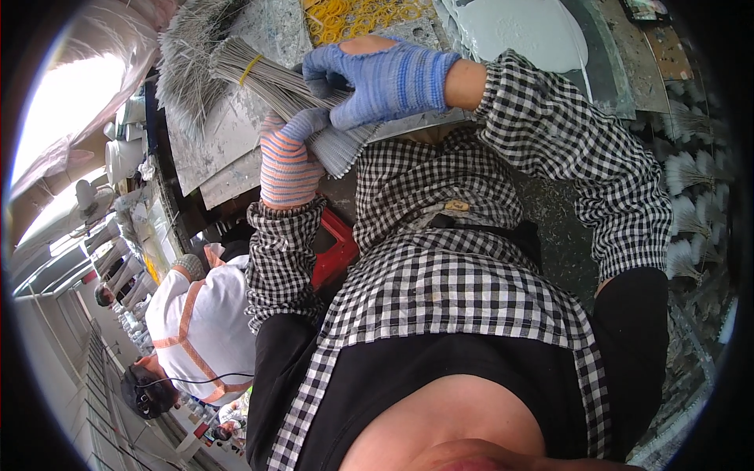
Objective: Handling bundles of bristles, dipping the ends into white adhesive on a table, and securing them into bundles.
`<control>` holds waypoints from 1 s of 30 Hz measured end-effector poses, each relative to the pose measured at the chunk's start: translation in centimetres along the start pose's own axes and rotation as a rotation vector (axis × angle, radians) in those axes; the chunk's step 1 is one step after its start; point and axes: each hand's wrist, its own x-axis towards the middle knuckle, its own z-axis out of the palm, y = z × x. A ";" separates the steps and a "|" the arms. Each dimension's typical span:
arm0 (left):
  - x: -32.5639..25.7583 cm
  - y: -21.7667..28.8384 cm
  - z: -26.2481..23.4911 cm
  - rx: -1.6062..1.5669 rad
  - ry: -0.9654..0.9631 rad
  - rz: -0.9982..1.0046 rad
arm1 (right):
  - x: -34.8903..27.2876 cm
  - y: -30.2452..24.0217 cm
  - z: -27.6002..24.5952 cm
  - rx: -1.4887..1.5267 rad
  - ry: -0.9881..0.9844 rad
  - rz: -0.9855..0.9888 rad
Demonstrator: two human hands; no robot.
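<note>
A bundle of thin grey stalks [271,85] slants across the near edge of the work table, with a yellow rubber band [250,69] round its far part. My left hand [292,157], in a pink and blue striped knit glove, grips it from below and to the left, thumb lying over the stalks. My right hand [381,85], in a blue knit glove with a hole on its back, has its fingers curled onto the bundle from above. The paler, wider end of the bundle points toward me, beneath both hands. Some fingertips are hidden.
A large heap of loose grey stalks [192,67] lies at the far left. Yellow rubber bands [345,20] are scattered on the table [224,149]. White paste [522,35] covers a plate at far right. Pale bundles [691,180] stand at right; another person [208,330] works at left.
</note>
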 end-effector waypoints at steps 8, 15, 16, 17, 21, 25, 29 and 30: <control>0.7 -0.1 0.8 0.054 0.011 0.124 | -1.1 0.1 -0.1 -0.105 0.092 -0.056; 1.0 -0.7 0.5 0.037 -0.009 0.174 | -1.2 0.3 1.0 -0.150 0.225 -0.063; 1.1 -0.7 0.4 0.024 0.007 0.149 | -1.3 0.3 1.0 -0.147 0.234 -0.072; 1.1 -0.7 0.2 0.022 -0.003 0.162 | -1.3 0.4 1.0 -0.143 0.242 -0.080; 1.3 -0.5 -0.1 -0.004 -0.013 0.145 | -1.6 0.7 0.5 -0.080 0.192 -0.072; 1.3 -0.4 0.0 -0.071 -0.103 0.197 | -1.7 0.5 0.2 -0.070 0.231 -0.130; 1.2 -0.4 0.4 -0.070 -0.102 0.181 | -1.7 0.3 0.5 -0.158 0.243 -0.101; 1.2 -0.5 0.4 -0.060 -0.088 0.175 | -1.7 0.3 0.7 -0.154 0.242 -0.099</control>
